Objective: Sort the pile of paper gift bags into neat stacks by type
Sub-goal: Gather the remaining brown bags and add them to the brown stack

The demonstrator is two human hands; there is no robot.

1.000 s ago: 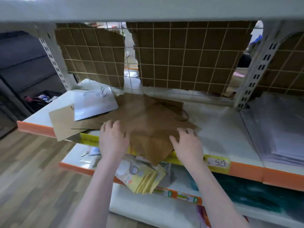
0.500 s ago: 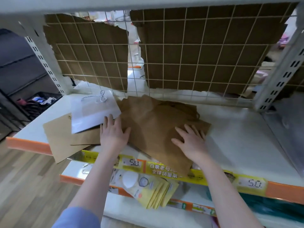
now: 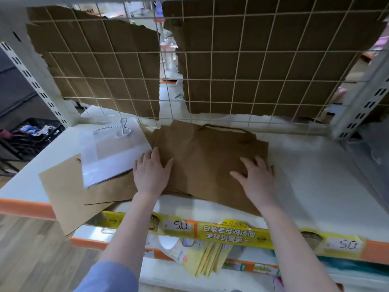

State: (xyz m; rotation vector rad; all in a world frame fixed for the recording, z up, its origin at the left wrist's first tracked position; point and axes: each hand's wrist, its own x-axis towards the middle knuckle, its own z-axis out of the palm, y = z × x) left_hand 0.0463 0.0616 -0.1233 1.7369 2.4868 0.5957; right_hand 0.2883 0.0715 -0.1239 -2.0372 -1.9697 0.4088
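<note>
Both hands are laid flat, fingers spread, nothing gripped — the left hand (image 3: 152,171) and right hand (image 3: 255,175) on the brown bag pile (image 3: 210,163), mid-shelf (image 3: 315,186); bare shelf is seen rightward.

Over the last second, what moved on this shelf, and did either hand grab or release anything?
Both hands slid the brown bags back from the shelf edge toward the wire grid; their overhanging corner now barely passes the edge. The left hand and right hand stayed flat on the pile, gripping and releasing nothing. The white bag and the tan bags beneath it stayed put.
</note>
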